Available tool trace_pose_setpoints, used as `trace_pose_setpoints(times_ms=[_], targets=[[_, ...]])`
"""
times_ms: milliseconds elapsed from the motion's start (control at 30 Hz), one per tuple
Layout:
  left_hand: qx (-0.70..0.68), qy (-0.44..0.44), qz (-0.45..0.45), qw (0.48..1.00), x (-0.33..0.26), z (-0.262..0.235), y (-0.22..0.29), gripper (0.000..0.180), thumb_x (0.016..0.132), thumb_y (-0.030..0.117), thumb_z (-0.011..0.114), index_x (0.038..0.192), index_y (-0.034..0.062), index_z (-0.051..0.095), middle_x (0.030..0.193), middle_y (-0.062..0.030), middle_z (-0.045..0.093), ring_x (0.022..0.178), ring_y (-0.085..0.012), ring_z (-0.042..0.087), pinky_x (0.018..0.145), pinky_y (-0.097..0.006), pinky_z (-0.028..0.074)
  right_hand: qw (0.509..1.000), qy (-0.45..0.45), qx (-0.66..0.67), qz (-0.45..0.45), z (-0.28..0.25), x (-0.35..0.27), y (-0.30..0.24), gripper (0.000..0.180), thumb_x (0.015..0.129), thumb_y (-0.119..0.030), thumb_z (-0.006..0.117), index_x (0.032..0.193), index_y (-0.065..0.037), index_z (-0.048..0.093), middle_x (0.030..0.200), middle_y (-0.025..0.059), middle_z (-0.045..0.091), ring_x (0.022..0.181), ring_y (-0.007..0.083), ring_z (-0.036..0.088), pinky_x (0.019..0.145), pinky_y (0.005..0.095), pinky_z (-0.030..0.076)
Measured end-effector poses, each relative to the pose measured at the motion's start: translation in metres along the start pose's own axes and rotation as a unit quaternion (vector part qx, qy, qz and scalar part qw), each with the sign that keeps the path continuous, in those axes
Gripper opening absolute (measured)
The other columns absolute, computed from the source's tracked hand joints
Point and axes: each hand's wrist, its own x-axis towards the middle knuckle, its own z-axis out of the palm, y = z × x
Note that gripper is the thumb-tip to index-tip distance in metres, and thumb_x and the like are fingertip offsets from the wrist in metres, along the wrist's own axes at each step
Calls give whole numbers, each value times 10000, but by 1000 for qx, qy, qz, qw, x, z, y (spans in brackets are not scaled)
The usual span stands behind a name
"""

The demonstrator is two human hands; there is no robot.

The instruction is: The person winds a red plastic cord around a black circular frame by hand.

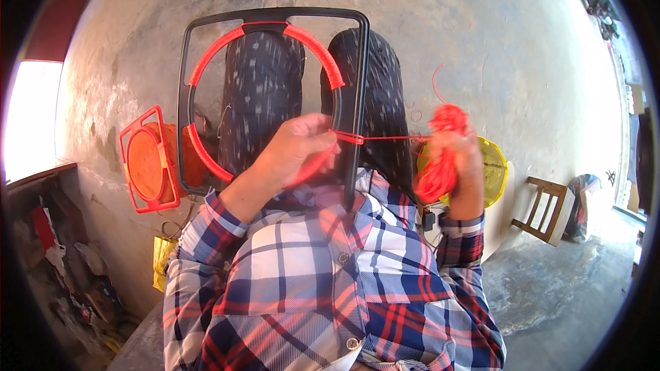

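A black square frame (pixel 365 62) with a round inner ring stands tilted over my lap. Red cord wrapping (pixel 313 48) covers stretches of the ring, with bare black ring between them. My left hand (pixel 302 144) is closed on the ring's lower right part, thumb and fingers pinching it where the cord meets it. From there a taut red strand (pixel 392 138) crosses the frame's right bar to my right hand (pixel 457 151). That hand, blurred by motion, is closed around a bundle of red cord (pixel 440 177). A loose cord end sticks up above the bundle.
To the left is a red frame (pixel 130 165) with a round ring, beside an orange-brown round surface. A yellow basket-like container (pixel 496 172) sits behind my right hand. Farther right stands a small wooden stool (pixel 546 213). Concrete floor (pixel 412 0) surrounds my knees.
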Motion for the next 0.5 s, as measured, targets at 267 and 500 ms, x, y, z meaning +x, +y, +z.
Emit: trace_pose_setpoints(times_ms=[267, 500], targets=[[-84, -24, -20, 996, 0, -8, 3, 424, 985, 380, 452, 1077, -18, 565, 901, -140, 647, 711, -212, 647, 661, -324, 534, 861, 454, 146, -177, -213, -46, -29, 97, 863, -182, 588, 917, -103, 596, 861, 93, 639, 758, 228, 641, 628, 372, 549], [-131, -58, 0, 990, 6, -4, 8, 528, 990, 448, 390, 1117, -36, 559, 1019, -155, 637, 834, -251, 643, 737, -340, 530, 992, 117, 22, -42, -31, -45, -24, 449, 689, 0, 557, 1133, 12, 628, 1066, 54, 628, 959, 161, 607, 850, 325, 502]])
